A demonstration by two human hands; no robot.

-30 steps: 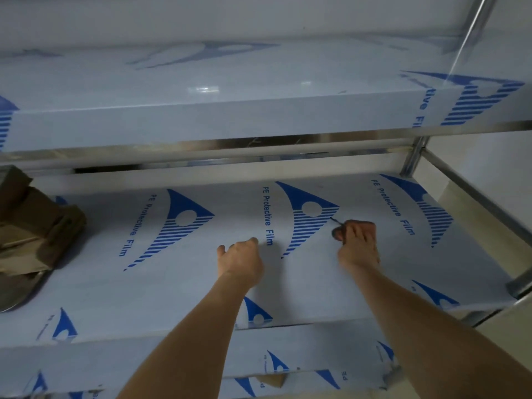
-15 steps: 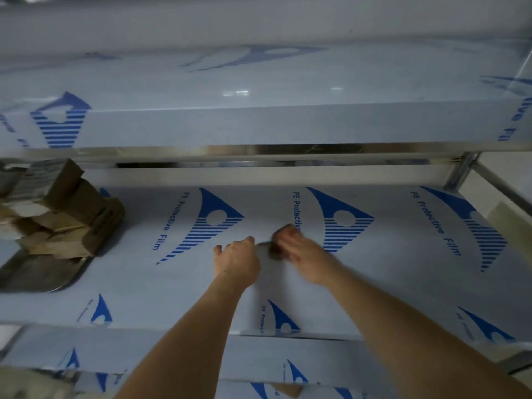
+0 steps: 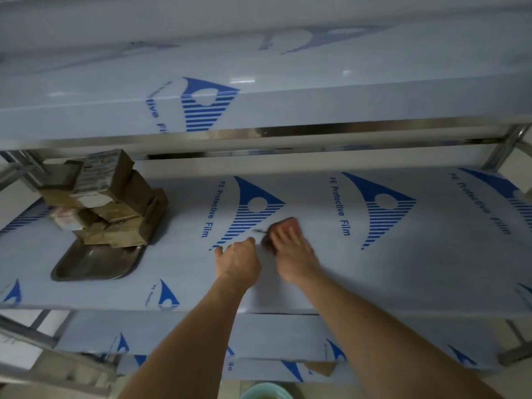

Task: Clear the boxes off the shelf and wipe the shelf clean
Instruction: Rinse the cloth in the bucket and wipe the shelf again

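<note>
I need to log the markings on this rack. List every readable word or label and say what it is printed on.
"PE Protective Film": blue print, repeated beside blue fin-shaped logos on the pale film covering the middle metal shelf.
"...tive Film", partly cut off: front edge of the film-covered upper shelf.
White label on the top brown cardboard box: too blurred to read.
Print on the lower shelf's film: too small to read.

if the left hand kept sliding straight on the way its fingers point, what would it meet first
Probably nothing soon: the left hand points up the film-covered shelf toward its pale back edge. The brown cardboard boxes sit well left of that line, though depth is uncertain.
</note>
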